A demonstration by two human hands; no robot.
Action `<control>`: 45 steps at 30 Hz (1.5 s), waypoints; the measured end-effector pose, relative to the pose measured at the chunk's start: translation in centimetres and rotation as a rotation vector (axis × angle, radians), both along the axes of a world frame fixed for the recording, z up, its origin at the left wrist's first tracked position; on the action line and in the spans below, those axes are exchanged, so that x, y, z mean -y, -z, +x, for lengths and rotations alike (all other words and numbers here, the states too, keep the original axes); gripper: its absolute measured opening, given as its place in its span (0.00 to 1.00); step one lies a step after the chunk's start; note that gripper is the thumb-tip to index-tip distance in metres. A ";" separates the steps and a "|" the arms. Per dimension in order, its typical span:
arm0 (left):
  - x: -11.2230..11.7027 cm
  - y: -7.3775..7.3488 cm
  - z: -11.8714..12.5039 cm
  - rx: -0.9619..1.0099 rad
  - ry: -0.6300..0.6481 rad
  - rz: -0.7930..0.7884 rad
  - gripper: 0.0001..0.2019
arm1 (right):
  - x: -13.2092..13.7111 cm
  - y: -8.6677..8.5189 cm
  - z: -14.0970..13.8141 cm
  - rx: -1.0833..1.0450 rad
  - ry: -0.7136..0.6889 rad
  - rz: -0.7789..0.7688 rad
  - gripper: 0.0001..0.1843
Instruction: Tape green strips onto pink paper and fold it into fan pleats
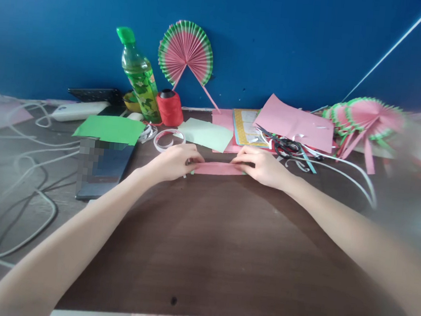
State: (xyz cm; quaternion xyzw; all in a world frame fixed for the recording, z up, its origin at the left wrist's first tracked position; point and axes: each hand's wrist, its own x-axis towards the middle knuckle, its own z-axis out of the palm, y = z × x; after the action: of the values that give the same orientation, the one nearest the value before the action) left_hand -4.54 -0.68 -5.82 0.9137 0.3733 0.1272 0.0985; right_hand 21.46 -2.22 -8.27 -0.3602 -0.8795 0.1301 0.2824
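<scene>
A narrow folded strip of pink paper (217, 168) lies flat on the dark wooden table (202, 246). My left hand (175, 162) pinches its left end, fingers curled down on it. My right hand (264, 166) presses on its right end with fingers closed over the paper. Both forearms reach in from the near edge.
Behind the hands lie a green sheet (112, 128), a pale green sheet (206, 133), pink sheets (296, 121), scissors (288, 146) and a tape roll (168, 139). A green bottle (139, 75), red thread spool (169, 107) and a paper fan (186, 51) stand at the wall. More fans (367, 116) right; a phone (101, 167) and cables (24, 194) left.
</scene>
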 end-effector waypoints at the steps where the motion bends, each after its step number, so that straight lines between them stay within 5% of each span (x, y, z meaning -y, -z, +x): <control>1: 0.0 0.0 0.0 -0.005 -0.011 -0.006 0.09 | 0.0 -0.1 0.0 0.003 0.002 -0.023 0.10; 6: 0.2 -0.1 0.3 -0.043 0.005 -0.007 0.07 | 0.3 -0.5 -0.1 0.070 0.000 -0.057 0.09; 13: 0.2 -0.3 0.3 -0.079 0.024 -0.001 0.04 | 0.0 -0.4 0.0 0.175 -0.057 0.084 0.09; 27: 1.7 -1.0 1.1 -0.368 0.192 0.401 0.08 | 1.1 -1.7 -0.8 0.586 -0.098 0.402 0.08; 45: 2.5 -0.8 1.4 -0.369 0.092 0.536 0.09 | 1.8 -1.7 -1.3 0.584 -0.068 0.349 0.12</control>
State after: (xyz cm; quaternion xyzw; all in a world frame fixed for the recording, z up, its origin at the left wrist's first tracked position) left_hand -3.13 -3.17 -5.00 0.9306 0.2964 0.0485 -0.2092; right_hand 20.16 -4.05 -6.59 -0.2991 -0.9437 -0.1218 0.0713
